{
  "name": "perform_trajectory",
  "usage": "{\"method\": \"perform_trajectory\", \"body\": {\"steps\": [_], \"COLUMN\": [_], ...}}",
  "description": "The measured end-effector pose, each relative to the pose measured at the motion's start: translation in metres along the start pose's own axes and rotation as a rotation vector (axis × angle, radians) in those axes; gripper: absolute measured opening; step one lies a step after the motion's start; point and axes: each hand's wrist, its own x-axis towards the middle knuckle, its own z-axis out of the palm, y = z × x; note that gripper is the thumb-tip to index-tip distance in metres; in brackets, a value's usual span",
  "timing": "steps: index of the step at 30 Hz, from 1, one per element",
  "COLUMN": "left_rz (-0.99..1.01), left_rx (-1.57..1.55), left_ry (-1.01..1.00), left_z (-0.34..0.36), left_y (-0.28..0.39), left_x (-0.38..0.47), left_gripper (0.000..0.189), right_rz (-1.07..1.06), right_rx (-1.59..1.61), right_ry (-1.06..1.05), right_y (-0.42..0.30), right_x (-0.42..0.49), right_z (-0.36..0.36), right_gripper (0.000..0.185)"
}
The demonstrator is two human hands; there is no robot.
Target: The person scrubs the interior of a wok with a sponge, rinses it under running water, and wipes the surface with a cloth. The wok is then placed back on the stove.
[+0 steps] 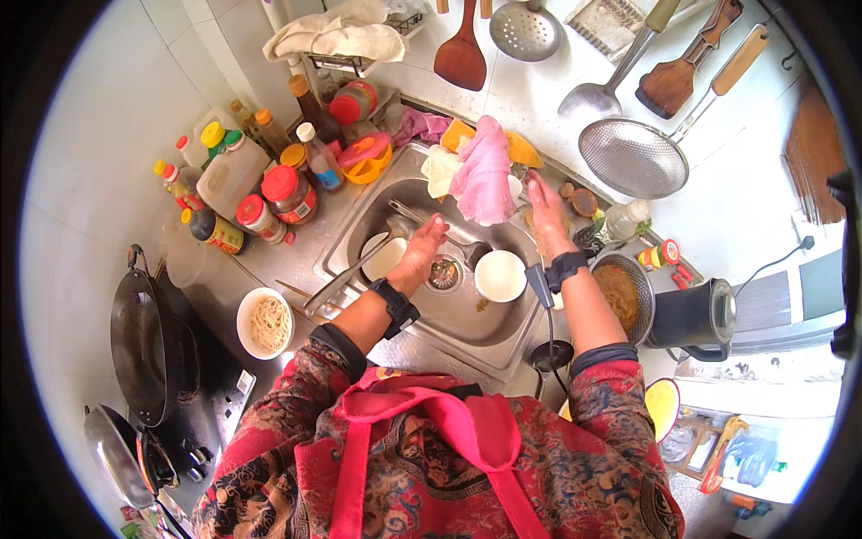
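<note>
My left hand (423, 256) hangs over the stainless steel sink (465, 323) with extended fingers and nothing visible in it. My right hand (547, 219) is raised at the sink's right rim, flat and holding nothing, beside a pink cloth (481, 172) hung at the back. The cloth hides what it hangs on. In the basin, one white bowl (500, 276) sits right of the drain strainer (444, 273). Another white bowl (382, 259) is partly behind my left hand. A long-handled metal utensil (347, 275) leans across that bowl and the left rim.
A bowl of noodles (268, 325) stands left of the sink, near a black wok (141, 343). Bottles and jars (289, 195) crowd the back-left counter. At right are a perforated metal basin of brown food (616, 296) and a dark lidded pitcher (690, 316). Utensils hang above, including a strainer (633, 158).
</note>
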Motion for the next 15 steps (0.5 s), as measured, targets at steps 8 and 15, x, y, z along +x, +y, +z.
{"method": "perform_trajectory", "body": {"steps": [8,15], "left_rz": [0.092,0.215], "left_rx": [-0.036,-0.210], "left_ry": [-0.066,-0.204], "left_z": [0.003,0.000], "left_y": [0.034,0.070], "left_x": [-0.022,-0.048], "left_gripper": [0.082,0.086], "right_rz": [0.206,-0.534], "right_rx": [0.486,-0.534], "right_ry": [-0.197,-0.110], "right_y": [-0.036,-0.133], "right_x": [0.026,-0.013], "right_z": [0.029,0.016], "right_gripper": [0.046,0.018]}}
